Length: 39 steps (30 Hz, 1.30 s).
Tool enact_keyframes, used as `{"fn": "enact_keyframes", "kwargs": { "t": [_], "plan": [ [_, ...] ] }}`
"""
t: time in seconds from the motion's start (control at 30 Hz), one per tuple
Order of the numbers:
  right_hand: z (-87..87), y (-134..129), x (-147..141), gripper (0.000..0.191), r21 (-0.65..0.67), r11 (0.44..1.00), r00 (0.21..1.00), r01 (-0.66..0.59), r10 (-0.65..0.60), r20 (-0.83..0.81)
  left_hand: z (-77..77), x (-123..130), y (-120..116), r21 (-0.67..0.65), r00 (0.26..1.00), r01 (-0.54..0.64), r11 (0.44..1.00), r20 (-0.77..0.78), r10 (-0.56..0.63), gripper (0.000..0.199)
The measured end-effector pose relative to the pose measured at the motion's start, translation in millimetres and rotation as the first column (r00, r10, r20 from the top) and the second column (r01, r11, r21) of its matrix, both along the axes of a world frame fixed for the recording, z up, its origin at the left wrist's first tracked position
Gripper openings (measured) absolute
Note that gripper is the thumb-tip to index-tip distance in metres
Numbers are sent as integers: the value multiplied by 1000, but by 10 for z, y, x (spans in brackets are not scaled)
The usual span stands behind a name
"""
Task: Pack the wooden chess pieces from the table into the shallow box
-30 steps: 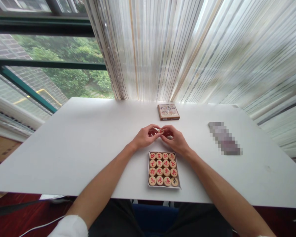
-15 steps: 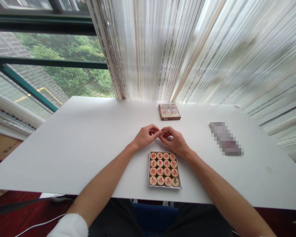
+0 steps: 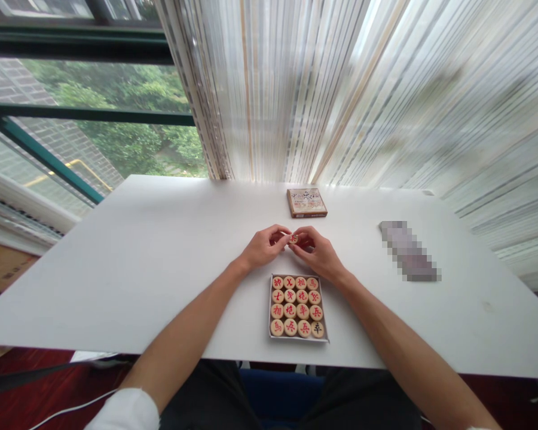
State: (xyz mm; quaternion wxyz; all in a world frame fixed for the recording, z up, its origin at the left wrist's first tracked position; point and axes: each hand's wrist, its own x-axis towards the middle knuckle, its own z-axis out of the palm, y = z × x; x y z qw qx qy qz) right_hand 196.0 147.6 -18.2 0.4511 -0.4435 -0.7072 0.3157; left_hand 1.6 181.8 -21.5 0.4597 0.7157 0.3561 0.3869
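Observation:
Between the fingertips of both hands is a round wooden Chinese chess piece, its face with a red character turned up toward me. My left hand pinches it from the left, and my right hand grips it from the right. Just below the hands, an open shallow box lies on the table, filled with rows of similar pieces. Their characters are red, except for a black one in the near right corner.
A closed flat box lid with printed writing lies beyond my hands on the white table. To the right is a pixelated oblong object. Striped curtains and a window stand behind the table.
The chess piece has turned between my fingers, so its red character now shows; before, its face was barely visible. Both hands stay in nearly the same place above the box.

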Motion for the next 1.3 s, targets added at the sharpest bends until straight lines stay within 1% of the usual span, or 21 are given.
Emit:
{"fn": "enact_keyframes", "kwargs": {
  "t": [0.23, 0.4, 0.6, 0.73, 0.9, 1.13, 1.3],
  "plan": [
    [13, -18, 6, 29, -29, 1000, 1000, -6, 5, -28, -11, 3, 3, 29, 1000, -15, 999, -14, 15, 36],
    [-6, -1, 19, 28, -46, 999, 999, -3, 1, -53, 21, 0, -14, 50, 1000, 9, 999, -21, -8, 36],
    [-21, 13, 24, 28, -57, 998, 999, 29, -32, -36, 43, -6, -43, 118, 995, 23, 993, -94, -12, 35],
    [-8, 8, 26, 29, -57, 997, 998, 52, -53, -18, 35, -12, -53, 140, 992, 25, 990, -126, -7, 33],
    [-1, 12, 33, 28, -68, 996, 998, 56, -57, -19, 34, -10, -53, 144, 990, 30, 989, -141, -9, 32],
    [-30, 24, 28, 24, -72, 997, 997, 37, -41, -61, 32, 1, -53, 125, 993, 20, 992, -114, -6, 35],
    [-17, 24, 24, 19, -71, 997, 996, 28, -34, -81, 27, 6, -47, 116, 996, 15, 993, -88, -5, 36]
  ]
}}
